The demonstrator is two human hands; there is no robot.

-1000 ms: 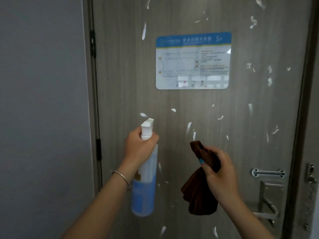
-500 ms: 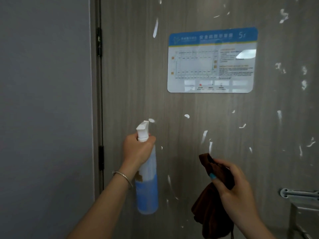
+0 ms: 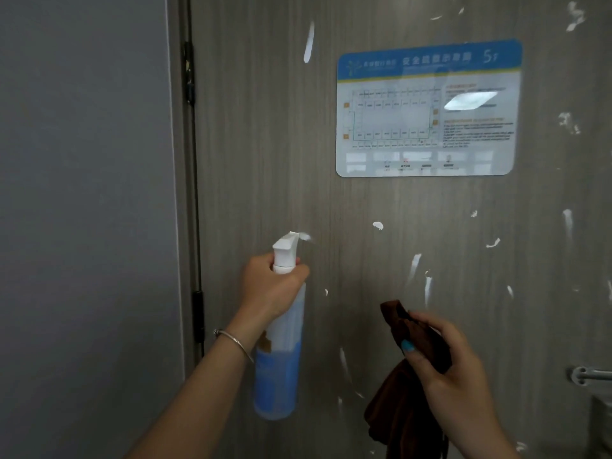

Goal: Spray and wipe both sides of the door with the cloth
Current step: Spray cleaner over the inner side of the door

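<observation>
One spray bottle (image 3: 280,352) is gripped at the neck by the left hand (image 3: 271,286), near the door's (image 3: 265,160) hinge edge. The right hand (image 3: 443,369) pinches one brown cloth (image 3: 402,422), hanging before the door. One sign (image 3: 427,109) sits on the door, upper right.

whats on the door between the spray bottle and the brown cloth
In the head view, only door surface lies between the spray bottle and the cloth: wood grain with a few white smears, nothing else.

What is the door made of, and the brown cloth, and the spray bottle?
Door: looks like wood or wood-look laminate, matte grey-brown with fine vertical grain.
Brown cloth: soft fabric, maybe microfibre; it hangs in limp folds.
Spray bottle: probably plastic, see-through body with a white nozzle.
</observation>
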